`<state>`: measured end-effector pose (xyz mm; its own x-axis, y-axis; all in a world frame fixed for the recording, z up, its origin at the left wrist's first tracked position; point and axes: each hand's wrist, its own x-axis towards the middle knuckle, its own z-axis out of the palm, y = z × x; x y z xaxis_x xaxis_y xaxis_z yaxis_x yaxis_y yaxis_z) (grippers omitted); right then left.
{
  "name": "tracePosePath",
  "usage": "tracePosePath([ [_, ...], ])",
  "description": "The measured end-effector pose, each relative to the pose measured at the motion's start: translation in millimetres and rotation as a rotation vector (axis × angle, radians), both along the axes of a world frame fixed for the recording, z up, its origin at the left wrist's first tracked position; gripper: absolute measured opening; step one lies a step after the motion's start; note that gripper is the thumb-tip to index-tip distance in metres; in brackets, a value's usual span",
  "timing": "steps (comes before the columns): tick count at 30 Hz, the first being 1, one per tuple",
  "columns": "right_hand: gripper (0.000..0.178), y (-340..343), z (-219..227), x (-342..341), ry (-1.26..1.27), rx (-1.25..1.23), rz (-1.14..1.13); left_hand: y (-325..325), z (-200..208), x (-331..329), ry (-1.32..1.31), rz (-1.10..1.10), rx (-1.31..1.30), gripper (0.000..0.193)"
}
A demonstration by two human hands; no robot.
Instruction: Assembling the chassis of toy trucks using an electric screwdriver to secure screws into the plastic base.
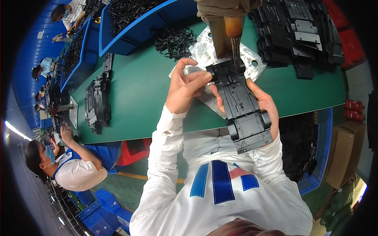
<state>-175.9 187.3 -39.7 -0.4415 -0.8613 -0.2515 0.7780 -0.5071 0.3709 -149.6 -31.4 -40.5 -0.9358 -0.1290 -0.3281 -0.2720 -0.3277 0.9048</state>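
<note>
A black plastic chassis plate (240,98), long with curved wheel arches, is tilted in front of me, its far end under a metal rod (236,51) below an amber sleeve. My right hand (267,104) grips it, thumb along the right edge and fingers showing past the left edge. Beside the far left corner is my left hand (183,86). Its thumb tip meets the plate's edge while the bent forefinger stands apart above, with nothing visible between them. A shiny metal base plate (252,59) lies beneath the rod, partly covered by the chassis.
Small black parts lie in a pile (176,42) by a blue bin (130,43) full of them. Stacked chassis plates (299,35) stand at the far right, others (97,102) at the left on the green table (138,94). A co-worker (75,169) sits at left.
</note>
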Motion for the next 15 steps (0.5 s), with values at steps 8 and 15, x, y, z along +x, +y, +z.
tracePosePath([
  [8, 0.065, -1.6, 6.4, -0.2, -0.025, 0.016, -0.026, 0.0, -0.1, -1.3, 0.015, -0.003, 0.02, 0.046],
  [15, 0.064, -2.7, 11.3, -2.3, -0.028, 0.051, -0.033, 1.2, 1.9, -2.6, 0.029, -0.004, 0.042, 0.046],
])
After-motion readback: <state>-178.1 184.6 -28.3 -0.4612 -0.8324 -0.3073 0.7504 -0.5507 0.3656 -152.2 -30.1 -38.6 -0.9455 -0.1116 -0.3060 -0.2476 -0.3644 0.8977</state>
